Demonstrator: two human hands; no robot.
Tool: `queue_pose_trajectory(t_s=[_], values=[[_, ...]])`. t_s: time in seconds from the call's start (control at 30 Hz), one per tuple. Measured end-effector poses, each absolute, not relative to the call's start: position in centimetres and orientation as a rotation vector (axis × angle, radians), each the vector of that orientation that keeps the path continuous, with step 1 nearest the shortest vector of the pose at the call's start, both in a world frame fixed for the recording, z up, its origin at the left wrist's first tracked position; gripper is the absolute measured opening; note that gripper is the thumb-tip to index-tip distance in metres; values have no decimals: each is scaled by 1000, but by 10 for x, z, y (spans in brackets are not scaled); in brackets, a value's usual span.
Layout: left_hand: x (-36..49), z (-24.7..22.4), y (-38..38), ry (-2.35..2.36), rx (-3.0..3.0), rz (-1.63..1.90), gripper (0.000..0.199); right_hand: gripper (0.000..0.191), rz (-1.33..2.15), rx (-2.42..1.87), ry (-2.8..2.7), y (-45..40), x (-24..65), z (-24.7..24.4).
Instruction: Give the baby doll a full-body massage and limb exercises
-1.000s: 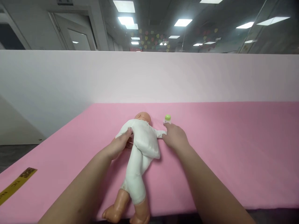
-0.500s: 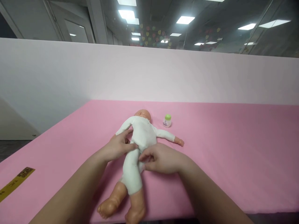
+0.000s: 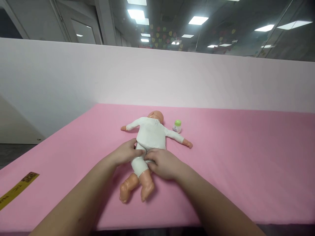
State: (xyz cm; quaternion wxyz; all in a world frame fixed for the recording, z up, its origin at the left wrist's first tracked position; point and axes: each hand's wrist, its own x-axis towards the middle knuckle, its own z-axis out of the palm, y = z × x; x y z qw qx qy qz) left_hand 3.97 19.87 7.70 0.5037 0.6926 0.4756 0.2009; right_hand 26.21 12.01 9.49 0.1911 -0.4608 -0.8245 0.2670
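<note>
Doll (image 3: 151, 132) between both hands (image 3: 125, 152) (image 3: 164, 163)

White-bodied doll (image 3: 151, 132), lying flat; arms (image 3: 174, 135) outspread

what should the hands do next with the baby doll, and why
Perhaps ease the legs of the baby doll slightly right, in line with its torso: both feet lie left of its head, and the left hand and right hand are at its thighs.

yellow strip (image 3: 18, 191), lettering unclear, jar label (image 3: 175, 128), too small to read
</note>
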Motion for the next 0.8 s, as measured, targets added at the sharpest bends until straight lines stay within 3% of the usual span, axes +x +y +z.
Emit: queue_pose_trajectory(t_s=[0.17,0.37,0.57,0.8], values=[[33,88,197,1205,1652,458,53,20,808,-1312,-2342,121,268,97],[28,96,195,1025,1562,416,56,36,880,-1489,-2339,120,279,105],[25,88,200,868,1449,492,63,12,852,-1436,-2389,119,286,111],[30,87,195,749,1473,418,64,6,924,-1552,-2404,117,291,115]])
